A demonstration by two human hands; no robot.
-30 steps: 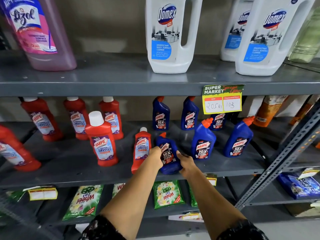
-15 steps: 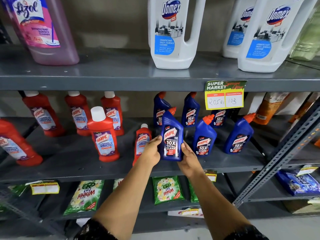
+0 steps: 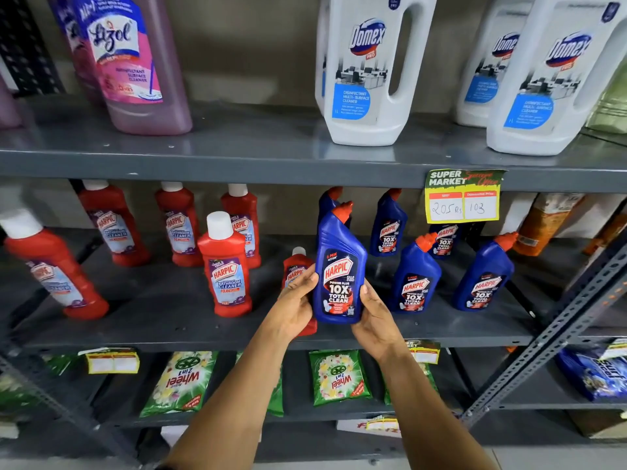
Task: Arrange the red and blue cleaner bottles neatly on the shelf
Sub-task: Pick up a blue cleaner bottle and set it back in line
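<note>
A blue Harpic bottle [image 3: 339,266] with a red cap is upright just above the middle shelf [image 3: 169,320], held from both sides. My left hand [image 3: 294,305] grips its left side and my right hand [image 3: 375,317] its right side. A small red bottle [image 3: 294,269] stands behind my left hand, mostly hidden. Several red Harpic bottles stand to the left, the nearest [image 3: 225,266] in front and one [image 3: 51,266] leaning at the far left. More blue bottles stand to the right, two in front [image 3: 415,276] [image 3: 483,276] and others behind.
The upper shelf [image 3: 271,157] carries a pink Lizol bottle [image 3: 132,62] and white Domex jugs [image 3: 366,69]. A yellow price tag [image 3: 463,196] hangs from its edge. Green Wheel packets [image 3: 336,376] lie on the lower shelf. A slanted metal brace [image 3: 559,323] crosses the right side.
Both hands lifted the blue bottle from lying tilted on the shelf to upright, and it now sits slightly higher and closer to me.
</note>
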